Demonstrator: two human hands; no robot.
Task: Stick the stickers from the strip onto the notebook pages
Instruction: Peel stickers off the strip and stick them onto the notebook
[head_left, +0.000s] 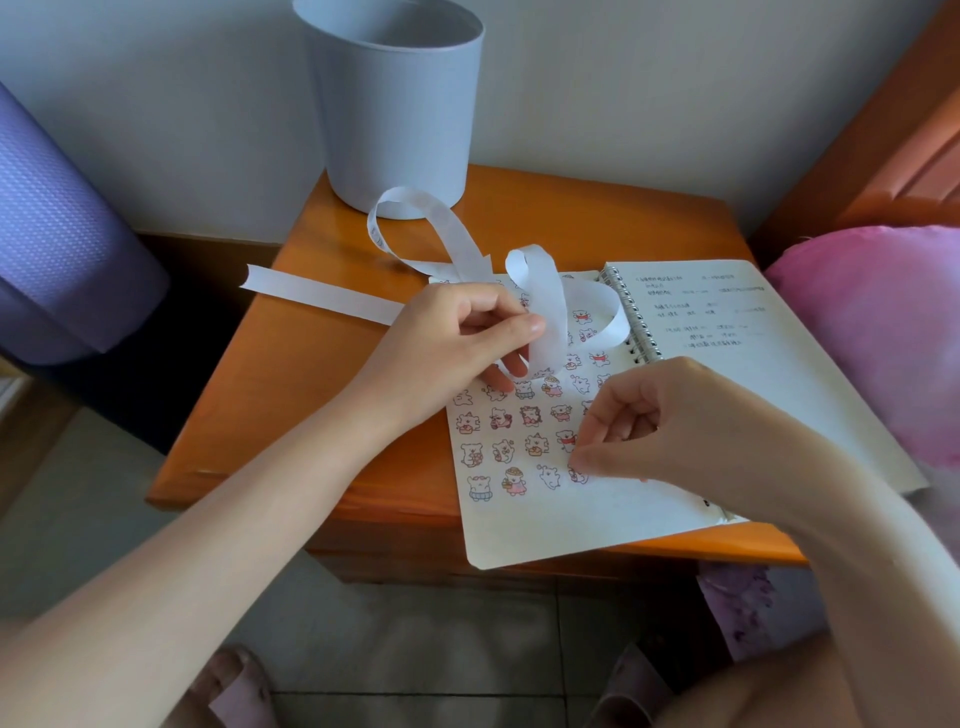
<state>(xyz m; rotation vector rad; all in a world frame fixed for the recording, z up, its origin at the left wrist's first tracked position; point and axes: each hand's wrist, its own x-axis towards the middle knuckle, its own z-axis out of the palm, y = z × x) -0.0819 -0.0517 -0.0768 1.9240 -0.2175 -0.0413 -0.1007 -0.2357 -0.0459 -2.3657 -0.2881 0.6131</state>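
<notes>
An open spiral notebook (561, 525) lies on an orange wooden bedside table (311, 395). Its left page carries several rows of small cartoon bear stickers (514, 480). A long white backing strip (452, 234) curls in loops over the table and the page. My left hand (457, 338) pinches the strip between thumb and fingers above the page's upper part. My right hand (644, 421), fingers curled, presses a fingertip down on a sticker (577, 474) in the bottom row. The right page (769, 374) has handwriting on it.
A pale blue cylindrical bin (395, 98) stands at the table's back, against the wall. A purple rolled mat (62, 234) leans at the left, a pink cushion (883, 338) lies at the right beside an orange bed frame (893, 135). Tiled floor and slippers show below.
</notes>
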